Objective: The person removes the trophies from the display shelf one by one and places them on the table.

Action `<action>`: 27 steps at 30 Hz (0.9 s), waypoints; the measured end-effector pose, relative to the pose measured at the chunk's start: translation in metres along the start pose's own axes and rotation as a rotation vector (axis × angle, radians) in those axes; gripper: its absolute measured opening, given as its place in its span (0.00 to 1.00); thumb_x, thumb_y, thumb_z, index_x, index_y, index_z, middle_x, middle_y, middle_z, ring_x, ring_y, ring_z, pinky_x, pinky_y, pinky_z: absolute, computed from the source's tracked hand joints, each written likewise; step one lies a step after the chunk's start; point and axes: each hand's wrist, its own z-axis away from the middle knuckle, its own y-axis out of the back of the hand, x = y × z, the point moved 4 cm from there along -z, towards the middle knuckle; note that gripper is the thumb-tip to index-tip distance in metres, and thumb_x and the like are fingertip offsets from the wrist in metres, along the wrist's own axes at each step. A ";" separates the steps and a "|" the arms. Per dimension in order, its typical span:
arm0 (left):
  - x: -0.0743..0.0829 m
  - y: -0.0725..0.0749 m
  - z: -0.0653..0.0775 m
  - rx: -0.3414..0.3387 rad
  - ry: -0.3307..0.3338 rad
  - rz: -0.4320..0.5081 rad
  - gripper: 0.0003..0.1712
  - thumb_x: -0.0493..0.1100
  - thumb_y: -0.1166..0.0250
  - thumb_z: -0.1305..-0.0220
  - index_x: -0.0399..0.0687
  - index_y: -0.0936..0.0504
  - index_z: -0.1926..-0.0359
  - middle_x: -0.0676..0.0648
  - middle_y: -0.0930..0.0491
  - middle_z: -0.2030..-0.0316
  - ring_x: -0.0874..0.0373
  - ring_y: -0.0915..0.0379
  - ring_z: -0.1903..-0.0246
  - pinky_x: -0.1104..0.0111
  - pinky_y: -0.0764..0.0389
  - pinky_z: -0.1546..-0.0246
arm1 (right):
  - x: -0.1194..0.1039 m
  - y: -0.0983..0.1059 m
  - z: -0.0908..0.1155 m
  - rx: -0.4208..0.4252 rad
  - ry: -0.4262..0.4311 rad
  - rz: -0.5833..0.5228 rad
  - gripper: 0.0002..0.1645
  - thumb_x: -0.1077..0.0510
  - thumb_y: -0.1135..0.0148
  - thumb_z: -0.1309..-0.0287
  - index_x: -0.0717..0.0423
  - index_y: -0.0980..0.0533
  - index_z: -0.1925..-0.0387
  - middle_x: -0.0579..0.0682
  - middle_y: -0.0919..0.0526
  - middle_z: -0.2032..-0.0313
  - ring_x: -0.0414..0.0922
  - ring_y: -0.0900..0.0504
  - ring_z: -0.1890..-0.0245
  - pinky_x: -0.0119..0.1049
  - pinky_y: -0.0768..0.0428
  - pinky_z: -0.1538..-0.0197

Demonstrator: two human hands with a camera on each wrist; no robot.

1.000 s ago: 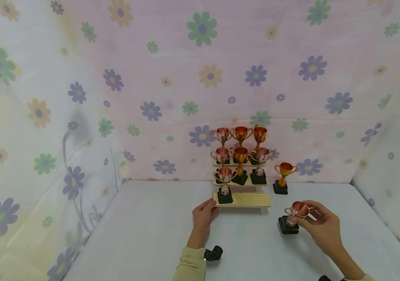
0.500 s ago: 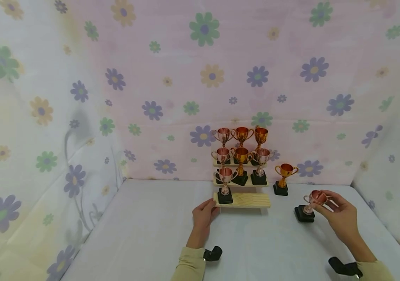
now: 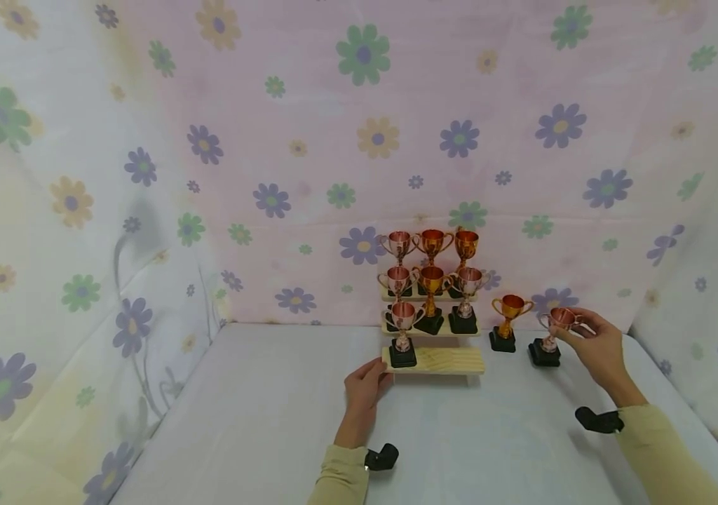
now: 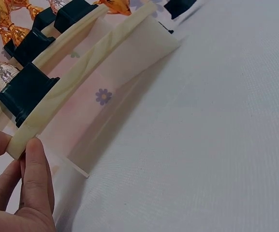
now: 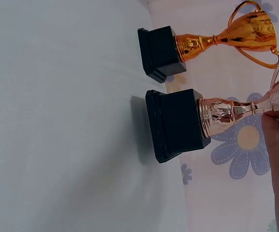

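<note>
The right hand pinches a pink cup at its bowl and has carried it farther back over the desk than one second ago. Now this cup is almost upright, just right of the gold cup; whether it touches the desk cannot be told. The left hand still grips the lowest shelf at its left end.

Pink flowered backdrop behind white-covered table; paler flowered cloth at left.

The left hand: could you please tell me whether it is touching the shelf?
Touching: the left wrist view plainly shows the left hand pinching one corner of the shelf.
</note>
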 end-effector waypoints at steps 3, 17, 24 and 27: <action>0.001 0.000 -0.001 -0.003 -0.003 -0.002 0.22 0.34 0.36 0.33 0.23 0.22 0.42 0.31 0.20 0.45 0.59 0.18 0.59 0.66 0.13 0.53 | 0.001 -0.003 -0.008 -0.003 -0.006 -0.004 0.37 0.54 0.25 0.41 0.68 0.30 0.37 0.29 0.27 0.55 0.20 0.25 0.60 0.13 0.22 0.59; 0.000 0.002 0.003 0.005 -0.002 -0.032 0.23 0.36 0.35 0.33 0.24 0.22 0.41 0.30 0.21 0.44 0.57 0.18 0.57 0.66 0.13 0.52 | 0.021 -0.018 -0.022 0.023 -0.102 -0.068 0.39 0.52 0.28 0.39 0.66 0.33 0.34 0.38 0.27 0.51 0.25 0.26 0.57 0.13 0.22 0.57; 0.002 0.001 0.004 0.000 -0.003 -0.027 0.23 0.35 0.35 0.33 0.24 0.22 0.42 0.29 0.21 0.44 0.56 0.18 0.57 0.65 0.13 0.51 | 0.023 -0.020 -0.022 0.007 -0.129 -0.035 0.41 0.50 0.29 0.38 0.65 0.34 0.31 0.42 0.26 0.47 0.27 0.26 0.56 0.14 0.21 0.57; 0.002 0.001 0.004 -0.004 -0.007 -0.019 0.22 0.34 0.36 0.33 0.23 0.22 0.42 0.29 0.21 0.44 0.57 0.18 0.57 0.65 0.13 0.51 | 0.024 -0.021 -0.022 0.014 -0.151 -0.030 0.42 0.49 0.30 0.37 0.65 0.34 0.30 0.45 0.26 0.46 0.29 0.26 0.54 0.14 0.21 0.56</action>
